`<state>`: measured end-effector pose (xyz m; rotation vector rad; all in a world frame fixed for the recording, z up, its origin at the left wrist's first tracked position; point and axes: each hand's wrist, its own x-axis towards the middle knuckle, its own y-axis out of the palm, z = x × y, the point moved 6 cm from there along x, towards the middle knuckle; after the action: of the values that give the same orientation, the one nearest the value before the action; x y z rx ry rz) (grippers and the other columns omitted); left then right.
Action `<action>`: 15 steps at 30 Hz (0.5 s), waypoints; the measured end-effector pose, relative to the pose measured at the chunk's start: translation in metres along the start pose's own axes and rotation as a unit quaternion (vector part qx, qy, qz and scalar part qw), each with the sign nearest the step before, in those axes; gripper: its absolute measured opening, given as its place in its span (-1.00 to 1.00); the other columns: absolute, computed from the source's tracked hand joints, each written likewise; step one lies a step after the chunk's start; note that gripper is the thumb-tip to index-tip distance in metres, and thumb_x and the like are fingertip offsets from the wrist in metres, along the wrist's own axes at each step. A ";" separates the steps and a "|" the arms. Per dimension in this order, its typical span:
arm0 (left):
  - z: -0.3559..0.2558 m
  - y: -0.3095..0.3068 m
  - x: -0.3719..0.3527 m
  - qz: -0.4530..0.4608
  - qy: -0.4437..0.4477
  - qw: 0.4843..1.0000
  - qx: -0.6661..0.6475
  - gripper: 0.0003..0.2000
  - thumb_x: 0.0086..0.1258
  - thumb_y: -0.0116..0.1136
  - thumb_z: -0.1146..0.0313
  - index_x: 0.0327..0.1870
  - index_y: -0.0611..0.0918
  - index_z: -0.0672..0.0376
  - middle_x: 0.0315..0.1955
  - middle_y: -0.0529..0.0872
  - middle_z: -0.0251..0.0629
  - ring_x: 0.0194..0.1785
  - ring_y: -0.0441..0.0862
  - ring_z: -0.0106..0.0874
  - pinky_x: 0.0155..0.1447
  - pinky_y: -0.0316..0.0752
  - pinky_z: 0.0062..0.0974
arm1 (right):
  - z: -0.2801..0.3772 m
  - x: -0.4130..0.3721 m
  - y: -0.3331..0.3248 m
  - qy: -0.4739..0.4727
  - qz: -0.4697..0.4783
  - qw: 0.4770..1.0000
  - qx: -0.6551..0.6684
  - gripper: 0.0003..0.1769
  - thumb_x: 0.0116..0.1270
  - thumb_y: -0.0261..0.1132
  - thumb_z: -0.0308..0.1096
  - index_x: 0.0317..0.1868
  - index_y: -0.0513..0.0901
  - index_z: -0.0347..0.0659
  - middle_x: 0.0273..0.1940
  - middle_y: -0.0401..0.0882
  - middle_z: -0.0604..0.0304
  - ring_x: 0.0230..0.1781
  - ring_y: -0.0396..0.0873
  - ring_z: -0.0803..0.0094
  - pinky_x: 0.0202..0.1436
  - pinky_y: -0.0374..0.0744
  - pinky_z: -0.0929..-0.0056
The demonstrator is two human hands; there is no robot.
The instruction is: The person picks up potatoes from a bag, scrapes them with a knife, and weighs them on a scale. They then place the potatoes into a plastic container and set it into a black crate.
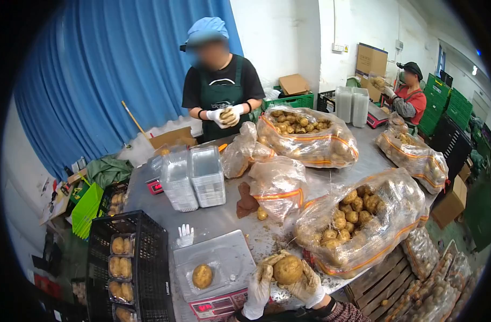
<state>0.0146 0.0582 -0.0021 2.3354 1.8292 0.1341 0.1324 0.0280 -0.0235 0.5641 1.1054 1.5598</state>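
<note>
A large potato sits between my gloved hands at the table's front edge. My left hand curls against its left side, and my right hand cups it from the right and below. Left of my hands stands a digital scale with a red display. On its pan a clear plastic tray holds one potato. Just beyond my hands, a big open plastic bag is filled with potatoes.
A black crate with packed potato trays stands at the left. Stacked clear trays, a white glove and more potato bags are on the metal table. Across it, a co-worker holds potatoes; another person works far right.
</note>
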 end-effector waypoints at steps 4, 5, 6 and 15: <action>-0.007 0.019 -0.009 0.027 0.083 0.996 -0.003 -0.49 0.41 0.11 0.13 0.22 0.39 0.35 0.12 0.48 -0.05 0.21 0.43 -0.27 0.29 0.30 -0.37 | -0.008 -0.004 -0.002 -0.023 0.002 0.998 0.058 -0.18 0.31 0.25 0.00 0.41 0.11 -0.23 0.30 0.30 0.03 0.25 0.37 0.21 0.31 0.38 0.16; -0.007 0.021 -0.008 0.008 0.114 0.993 0.031 -0.52 0.42 0.09 0.15 0.20 0.40 0.35 0.06 0.52 -0.07 0.18 0.44 -0.28 0.27 0.31 -0.36 | -0.004 -0.002 0.002 -0.056 0.018 0.998 0.022 -0.19 0.31 0.26 -0.03 0.40 0.12 -0.26 0.28 0.32 0.02 0.24 0.38 0.22 0.31 0.38 0.18; -0.011 0.026 -0.005 0.002 0.122 0.992 0.008 -0.54 0.43 0.06 0.13 0.15 0.42 0.34 0.02 0.53 -0.07 0.12 0.46 -0.29 0.23 0.33 -0.37 | -0.001 -0.003 0.002 -0.056 0.019 0.998 0.018 -0.19 0.31 0.26 -0.03 0.40 0.12 -0.26 0.28 0.32 0.02 0.24 0.38 0.22 0.31 0.38 0.18; 0.002 0.019 0.004 -0.085 0.040 0.993 -0.069 -0.68 0.53 -0.10 0.23 -0.22 0.60 0.33 -0.28 0.66 -0.24 -0.15 0.57 -0.42 0.07 0.43 -0.48 | -0.002 -0.006 -0.010 -0.077 0.036 0.992 -0.089 -0.20 0.28 0.28 -0.12 0.40 0.12 -0.25 0.29 0.30 0.04 0.30 0.32 0.23 0.36 0.31 0.19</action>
<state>0.0343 0.0570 0.0000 2.1013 1.9781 0.3243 0.1373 0.0214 -0.0323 0.5978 0.8294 1.6291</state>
